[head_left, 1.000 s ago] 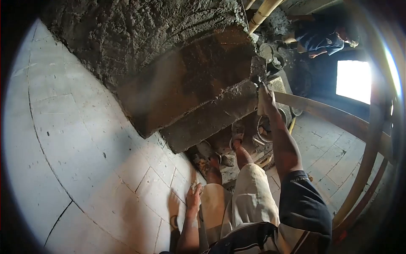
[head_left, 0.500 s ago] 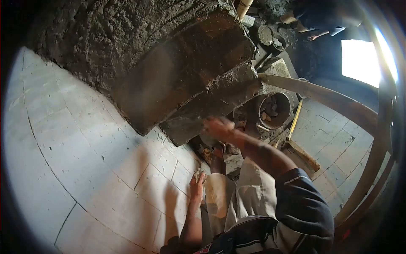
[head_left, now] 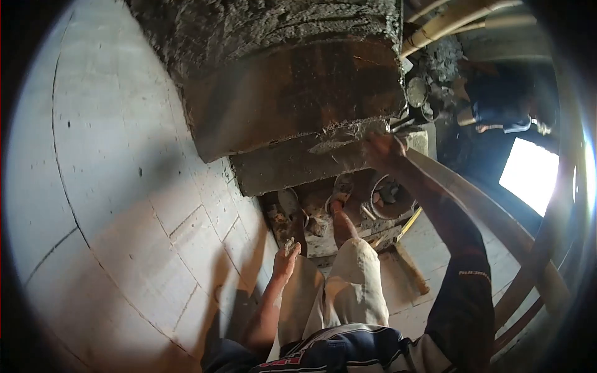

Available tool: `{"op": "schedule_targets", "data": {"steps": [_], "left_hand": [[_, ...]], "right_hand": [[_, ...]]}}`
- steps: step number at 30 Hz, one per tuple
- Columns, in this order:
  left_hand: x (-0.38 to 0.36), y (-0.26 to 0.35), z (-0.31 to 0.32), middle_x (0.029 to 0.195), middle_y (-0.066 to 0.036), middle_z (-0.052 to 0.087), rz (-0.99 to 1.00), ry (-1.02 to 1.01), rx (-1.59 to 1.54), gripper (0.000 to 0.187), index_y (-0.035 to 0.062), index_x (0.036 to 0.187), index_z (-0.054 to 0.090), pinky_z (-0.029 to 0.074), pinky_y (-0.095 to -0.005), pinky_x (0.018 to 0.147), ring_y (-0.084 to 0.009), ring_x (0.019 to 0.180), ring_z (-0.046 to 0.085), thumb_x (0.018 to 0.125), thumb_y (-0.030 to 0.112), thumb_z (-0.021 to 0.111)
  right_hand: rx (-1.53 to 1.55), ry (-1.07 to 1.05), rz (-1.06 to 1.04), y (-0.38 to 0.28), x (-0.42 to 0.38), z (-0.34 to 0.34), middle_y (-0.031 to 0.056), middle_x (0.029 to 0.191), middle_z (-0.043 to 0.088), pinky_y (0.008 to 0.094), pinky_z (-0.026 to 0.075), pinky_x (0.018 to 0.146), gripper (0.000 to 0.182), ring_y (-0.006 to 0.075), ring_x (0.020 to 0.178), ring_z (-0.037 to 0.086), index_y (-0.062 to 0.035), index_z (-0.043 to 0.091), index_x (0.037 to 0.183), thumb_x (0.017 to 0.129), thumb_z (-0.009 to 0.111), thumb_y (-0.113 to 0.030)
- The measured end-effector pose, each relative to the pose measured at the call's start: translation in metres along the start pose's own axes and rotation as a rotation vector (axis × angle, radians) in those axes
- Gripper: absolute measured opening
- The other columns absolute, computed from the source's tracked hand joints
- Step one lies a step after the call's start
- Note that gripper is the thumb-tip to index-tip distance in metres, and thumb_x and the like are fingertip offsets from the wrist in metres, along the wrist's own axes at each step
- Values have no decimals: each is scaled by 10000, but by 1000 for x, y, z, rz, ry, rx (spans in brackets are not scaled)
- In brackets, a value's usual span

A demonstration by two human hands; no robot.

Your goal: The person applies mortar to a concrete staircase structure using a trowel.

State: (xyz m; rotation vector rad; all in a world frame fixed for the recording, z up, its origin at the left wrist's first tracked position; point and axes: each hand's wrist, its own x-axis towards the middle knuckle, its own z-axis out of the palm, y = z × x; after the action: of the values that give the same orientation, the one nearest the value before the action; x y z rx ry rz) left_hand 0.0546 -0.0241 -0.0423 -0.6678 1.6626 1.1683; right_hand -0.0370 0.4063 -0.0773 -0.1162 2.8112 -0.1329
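— Right hand (head_left: pixel 382 150) has swung across to the right end of the grey ledge (head_left: pixel 283 166); half a second ago it was over the left part. What about the ledge itself?
— It runs just above the view's centre, with a smeared wet patch (head_left: pixel 333 143) towards its right end. The hand is at that patch, at two o'clock.
— And its grip?
— Fingers bent downward, palm hidden. I can't tell whether they are spread or pinching something.
— The left hand (head_left: pixel 286 260)?
— Low, at six o'clock, near the pale block wall (head_left: pixel 118 180) that fills nine o'clock. Its fingers are bent, with pale residue at the tips; whether they pinch anything, I can't tell.
— What lies next to the ledge?
— A smooth brown face (head_left: pixel 292 93) directly above it, at twelve o'clock, and rough grey material (head_left: pixel 267 28) above that.
— Below?
— The wearer's feet, and at three o'clock a round container (head_left: pixel 392 196) with chunks inside. A short timber (head_left: pixel 411 267) lies at four.
— Further out?
— Two small buckets (head_left: pixel 418 92) sit between one and two o'clock, another person (head_left: pixel 502 102) is at two, bending, and a bright opening (head_left: pixel 530 175) shows at three.
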Motion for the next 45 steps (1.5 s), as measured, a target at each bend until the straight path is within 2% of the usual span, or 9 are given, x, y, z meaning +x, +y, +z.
{"op": "schedule_targets", "data": {"steps": [6,8,12,25,28,34,38,41,45], "left_hand": [[-9,8,5,1266,-157,521,-66,-12,-47,674,12,1367,358,422,-333,922,-247,1121,545,857,365,621],[-8,6,3,1288,-163,503,-60,-28,-93,688,-1,1373,339,420,-341,935,-254,1122,543,859,362,618],[-8,1,1,1282,-151,507,-129,12,-21,682,21,1381,338,420,-349,925,-248,1127,540,859,357,621],[11,-44,7,1284,-139,487,126,48,11,604,14,1302,449,395,-378,953,-247,1159,490,876,419,585],[9,-46,4,1330,-163,434,236,77,-51,609,16,1305,444,349,-402,1012,-276,1217,436,876,426,583],[7,-67,-15,1112,-97,597,97,137,-187,585,49,1320,452,444,-307,844,-161,1000,573,873,391,611],[6,-77,-42,1166,-117,584,39,127,-149,566,29,1316,448,431,-322,900,-185,1056,559,872,337,617],[-7,-62,-59,1126,-114,572,72,115,-406,500,-18,1272,451,457,-352,830,-187,1048,552,893,275,593],[-2,-66,-78,1028,-101,610,65,125,-255,534,-6,1204,536,435,-307,825,-162,997,551,847,377,640]], "right_hand": [[83,-311,183,0,32,-38,109,862,617,411,522,714,176,291,829,624,-80,638,882,752,631,-198],[1029,223,531,76,3,77,109,781,614,409,521,693,163,289,802,628,-101,639,903,762,632,-181],[-132,-108,232,90,-43,-39,111,917,607,397,507,690,235,264,799,614,-186,640,975,742,644,-220],[399,153,205,173,-1,88,73,955,622,372,478,758,378,253,916,595,-182,599,1140,778,588,-293],[-425,-18,-164,32,61,-29,93,879,618,408,472,747,281,267,914,588,-153,640,1030,780,580,-267],[-148,-251,-147,-133,160,-60,137,1007,623,421,478,795,165,291,924,602,-104,666,887,791,546,-162],[-94,277,-499,-177,239,67,114,910,644,412,511,671,157,257,830,640,-91,652,890,851,548,-201],[-85,-374,-228,-245,232,-109,133,1052,618,424,487,770,219,259,925,622,-110,624,1016,846,543,-222],[90,-202,-190,-217,187,-156,164,1133,575,435,475,818,316,299,1006,585,-100,594,1105,818,560,-228]]}}
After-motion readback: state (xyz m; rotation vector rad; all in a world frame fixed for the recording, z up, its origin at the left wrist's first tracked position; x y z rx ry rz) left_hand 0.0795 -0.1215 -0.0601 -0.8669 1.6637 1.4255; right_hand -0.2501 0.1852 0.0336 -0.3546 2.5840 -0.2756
